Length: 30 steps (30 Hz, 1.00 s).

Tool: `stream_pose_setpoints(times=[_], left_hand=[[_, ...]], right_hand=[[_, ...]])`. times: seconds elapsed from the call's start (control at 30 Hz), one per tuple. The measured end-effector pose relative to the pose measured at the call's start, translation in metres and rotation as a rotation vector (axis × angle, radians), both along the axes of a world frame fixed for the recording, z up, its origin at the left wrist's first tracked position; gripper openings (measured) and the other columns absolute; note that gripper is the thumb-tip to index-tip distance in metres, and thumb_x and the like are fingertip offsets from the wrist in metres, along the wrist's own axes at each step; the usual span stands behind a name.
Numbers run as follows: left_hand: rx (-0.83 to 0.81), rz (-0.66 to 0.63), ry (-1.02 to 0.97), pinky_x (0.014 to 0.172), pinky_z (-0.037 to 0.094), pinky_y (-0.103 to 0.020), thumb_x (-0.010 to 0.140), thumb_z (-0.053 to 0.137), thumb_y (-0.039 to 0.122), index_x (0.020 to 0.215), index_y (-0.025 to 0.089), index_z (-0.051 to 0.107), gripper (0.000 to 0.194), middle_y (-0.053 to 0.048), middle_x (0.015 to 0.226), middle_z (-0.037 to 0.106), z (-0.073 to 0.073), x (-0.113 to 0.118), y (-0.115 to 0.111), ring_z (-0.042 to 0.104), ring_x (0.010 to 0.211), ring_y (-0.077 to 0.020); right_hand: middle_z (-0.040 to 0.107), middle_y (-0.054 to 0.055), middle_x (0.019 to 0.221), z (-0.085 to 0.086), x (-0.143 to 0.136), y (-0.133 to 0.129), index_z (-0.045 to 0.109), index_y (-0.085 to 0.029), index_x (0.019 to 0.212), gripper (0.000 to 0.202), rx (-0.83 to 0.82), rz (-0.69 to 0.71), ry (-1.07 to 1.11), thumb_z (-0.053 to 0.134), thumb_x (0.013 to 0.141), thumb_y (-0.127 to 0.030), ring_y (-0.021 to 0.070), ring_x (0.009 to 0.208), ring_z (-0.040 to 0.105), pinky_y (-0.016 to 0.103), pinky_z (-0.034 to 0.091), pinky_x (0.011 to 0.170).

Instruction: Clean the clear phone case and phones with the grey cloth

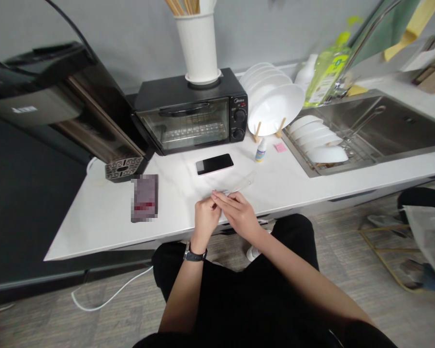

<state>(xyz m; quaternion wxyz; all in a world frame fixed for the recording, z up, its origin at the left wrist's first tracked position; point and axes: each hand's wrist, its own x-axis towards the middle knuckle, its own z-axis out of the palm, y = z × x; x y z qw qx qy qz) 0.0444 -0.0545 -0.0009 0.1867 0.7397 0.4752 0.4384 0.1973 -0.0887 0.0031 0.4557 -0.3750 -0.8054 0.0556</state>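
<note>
Near the counter's front edge, my left hand is closed, its fingers curled in a loose fist. My right hand meets it, with its fingers pressed together over the left fingertips. Whatever lies between the fingers is hidden. Just beyond the right hand, a thin clear strip or tube rests on the white counter; I cannot tell whether it touches the hand. Farther back lie a black-screened phone and, to its right, a small upright white bottle with a coloured label. A pink sticky note is beside the bottle.
A toaster oven stands at the back under a white cup of sticks. Left are a drink dispenser and a blurred-out dark item. Racked plates, a soap bottle and a sink are right.
</note>
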Motion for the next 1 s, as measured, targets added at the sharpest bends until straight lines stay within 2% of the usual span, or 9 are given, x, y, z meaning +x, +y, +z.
stream_pose_setpoints(times=[0.1,0.2,0.3,0.47,0.57,0.67,0.8,0.9,1.0], left_hand=[[-0.057,-0.046,-0.053,0.067,0.057,-0.025,0.098,0.066,0.021,0.081,0.019,0.08,0.022,-0.002,0.079,0.082,0.0,0.002,-0.001,0.074,0.067,-0.0173],[-0.087,-0.074,-0.134,0.083,0.065,-0.03,0.1,0.07,0.028,0.11,0.024,0.084,0.018,-0.004,0.11,0.085,-0.001,0.004,-0.001,0.082,0.093,-0.0229],[-0.086,-0.069,-0.147,0.084,0.067,-0.033,0.1,0.071,0.029,0.114,0.025,0.084,0.02,-0.004,0.112,0.084,-0.001,0.005,-0.001,0.083,0.095,-0.0249],[-0.057,-0.073,-0.117,0.082,0.066,-0.033,0.1,0.07,0.027,0.113,0.024,0.084,0.019,-0.005,0.111,0.085,-0.001,0.006,-0.001,0.082,0.091,-0.0237],[-0.006,-0.04,-0.034,0.065,0.059,-0.028,0.099,0.064,0.019,0.086,0.019,0.082,0.022,-0.005,0.081,0.083,-0.001,0.004,-0.001,0.075,0.066,-0.0194],[0.055,-0.015,0.019,0.055,0.049,-0.026,0.097,0.056,0.011,0.065,0.017,0.071,0.035,-0.002,0.06,0.072,-0.001,0.001,-0.001,0.063,0.051,-0.0153],[0.03,-0.05,0.022,0.058,0.051,-0.025,0.097,0.061,0.014,0.071,0.017,0.074,0.029,-0.002,0.065,0.074,0.001,0.002,-0.002,0.066,0.055,-0.0151],[-0.014,-0.087,-0.046,0.074,0.061,-0.027,0.099,0.066,0.019,0.094,0.02,0.083,0.018,-0.005,0.091,0.085,0.001,0.004,-0.003,0.079,0.077,-0.0193],[-0.033,-0.106,-0.117,0.089,0.066,-0.033,0.1,0.069,0.023,0.114,0.025,0.083,0.02,-0.005,0.114,0.084,-0.002,0.005,-0.002,0.082,0.098,-0.0233]], right_hand=[[0.062,0.003,0.156,0.0,0.033,0.015,0.036,-0.034,0.168,0.071,0.018,-0.016,-0.029,0.049,0.104,-0.005,0.0247,0.111,0.065,0.045,0.061,0.092],[0.065,0.004,0.152,0.002,0.069,0.036,0.048,-0.034,0.162,0.069,0.025,-0.155,-0.022,0.045,0.102,0.0,0.0251,0.122,0.066,0.047,0.06,0.094],[0.067,0.005,0.149,0.004,0.088,0.049,0.058,-0.032,0.155,0.066,0.002,-0.254,-0.007,0.044,0.1,0.001,0.0268,0.126,0.066,0.049,0.059,0.097],[0.064,0.004,0.154,0.002,0.05,0.032,0.055,-0.032,0.158,0.065,-0.076,-0.259,0.074,0.044,0.1,-0.003,0.028,0.11,0.066,0.053,0.061,0.095],[0.063,0.004,0.155,-0.002,0.011,0.008,0.05,-0.032,0.161,0.064,-0.096,-0.133,0.071,0.044,0.103,-0.005,0.0273,0.114,0.065,0.051,0.061,0.095],[0.061,0.004,0.157,-0.004,-0.007,-0.005,0.046,-0.032,0.163,0.063,-0.104,-0.05,0.034,0.046,0.105,-0.008,0.0271,0.118,0.065,0.05,0.061,0.098],[0.063,0.003,0.154,-0.003,0.015,0.003,0.048,-0.033,0.162,0.063,-0.071,0.037,0.01,0.046,0.105,-0.005,0.0248,0.119,0.066,0.049,0.06,0.096],[0.066,0.004,0.151,0.004,0.047,0.02,0.054,-0.032,0.158,0.065,-0.056,0.053,0.014,0.045,0.102,-0.001,0.0231,0.12,0.068,0.048,0.06,0.095],[0.071,0.004,0.145,0.01,0.077,0.038,0.062,-0.03,0.15,0.062,-0.063,-0.031,0.016,0.046,0.099,0.001,0.0236,0.121,0.07,0.048,0.059,0.095]])
